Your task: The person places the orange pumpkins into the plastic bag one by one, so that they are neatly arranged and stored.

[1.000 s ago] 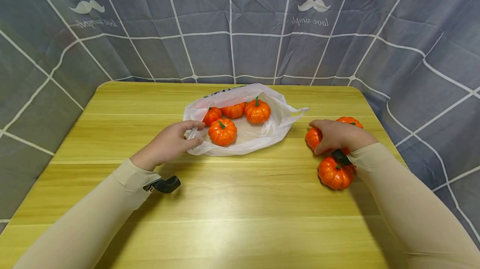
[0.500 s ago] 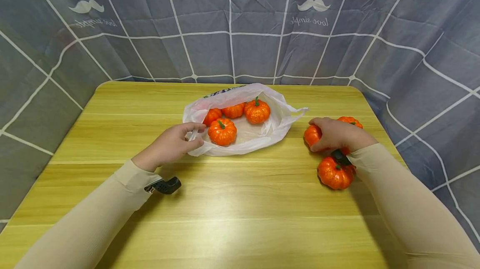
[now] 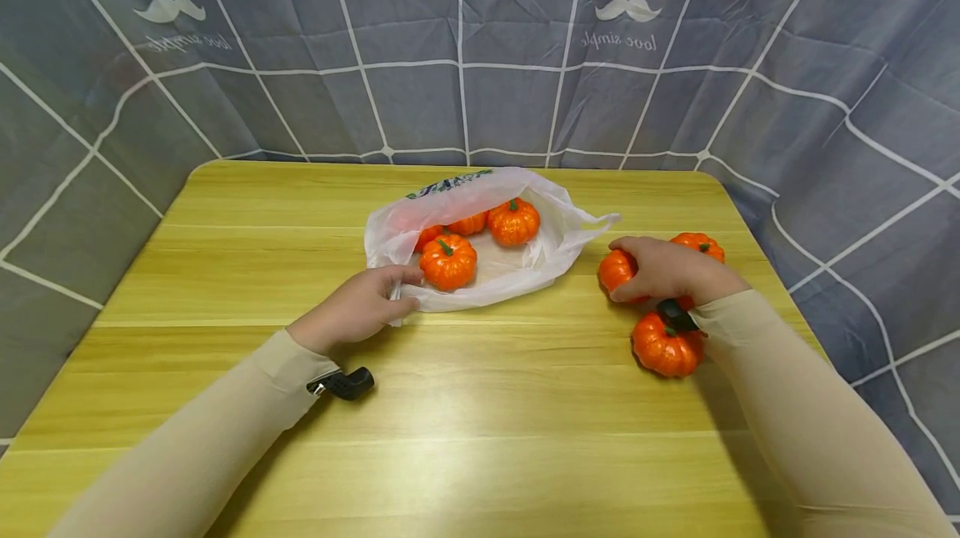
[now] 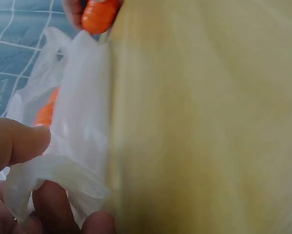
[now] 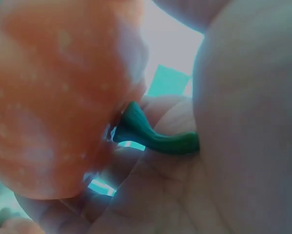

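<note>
A white plastic bag (image 3: pixel 525 284) lies on its side with its mouth toward me, several small orange pumpkins inside. The nearest of these, a pumpkin with a green stem (image 3: pixel 448 263), sits beside my left fingertips. My left hand (image 3: pixel 358 309) holds the bag's front left rim; in the left wrist view the thin plastic (image 4: pixel 63 170) passes between thumb and fingers. On the right, my right hand (image 3: pixel 663 267) grips a small pumpkin (image 3: pixel 617 270) from above. Up close, that pumpkin (image 5: pixel 63 97) has its curved green stem (image 5: pixel 156 139) pointing to the palm.
Around the right hand, one pumpkin (image 3: pixel 667 346) sits in front, another (image 3: pixel 699 246) behind, and a bit of orange shows under the wrist. A wooden table (image 3: pixel 480 438) carries everything. Grey checked cloth (image 3: pixel 420 37) encloses its back and sides.
My left hand has moved right and slightly nearer, at the bag's rim. The bag's upper side has sagged over the left pumpkins. My right hand has shifted slightly left with its pumpkin.
</note>
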The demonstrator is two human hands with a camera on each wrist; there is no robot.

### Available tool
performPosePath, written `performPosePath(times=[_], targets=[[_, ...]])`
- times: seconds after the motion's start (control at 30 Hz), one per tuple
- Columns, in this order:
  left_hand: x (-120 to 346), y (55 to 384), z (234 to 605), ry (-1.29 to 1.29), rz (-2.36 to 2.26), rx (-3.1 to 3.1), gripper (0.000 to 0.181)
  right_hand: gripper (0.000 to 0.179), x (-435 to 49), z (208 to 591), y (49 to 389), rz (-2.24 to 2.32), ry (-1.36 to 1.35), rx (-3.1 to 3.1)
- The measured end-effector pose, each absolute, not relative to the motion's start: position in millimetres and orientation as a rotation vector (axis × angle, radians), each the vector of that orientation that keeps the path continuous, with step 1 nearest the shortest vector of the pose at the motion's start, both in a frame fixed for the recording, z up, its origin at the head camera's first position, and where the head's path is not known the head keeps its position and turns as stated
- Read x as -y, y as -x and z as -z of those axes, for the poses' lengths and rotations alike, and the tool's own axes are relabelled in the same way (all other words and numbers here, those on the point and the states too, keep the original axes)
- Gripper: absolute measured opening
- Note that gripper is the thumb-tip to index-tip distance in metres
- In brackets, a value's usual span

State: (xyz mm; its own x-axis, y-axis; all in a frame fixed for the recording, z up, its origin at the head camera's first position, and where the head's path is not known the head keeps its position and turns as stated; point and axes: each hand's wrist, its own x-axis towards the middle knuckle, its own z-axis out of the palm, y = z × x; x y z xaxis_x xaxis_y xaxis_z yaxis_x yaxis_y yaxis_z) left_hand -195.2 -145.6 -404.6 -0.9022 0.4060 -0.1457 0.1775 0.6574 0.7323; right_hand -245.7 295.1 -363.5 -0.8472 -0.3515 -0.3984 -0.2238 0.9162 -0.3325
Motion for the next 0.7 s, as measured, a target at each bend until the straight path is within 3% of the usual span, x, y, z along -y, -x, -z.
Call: performPosePath(times=[0.3, 0.43, 0.7], targets=[[143.9, 195.3, 398.4, -0.452, -1.102, -2.641, 0.044, 0.084, -284.1, 356.2, 244.2, 0.466, 0.432, -2.638], [152.8, 196.4, 391.0, -0.379, -1.096, -2.638, 0.043, 0.072, -280.3, 348.8, 246.9, 0.548, 0.466, -2.670], [161.9, 198.9, 376.5, -0.330, -1.073, -2.658, 0.042, 0.076, -260.9, 299.4, 238.4, 0.625, 0.517, -2.703]])
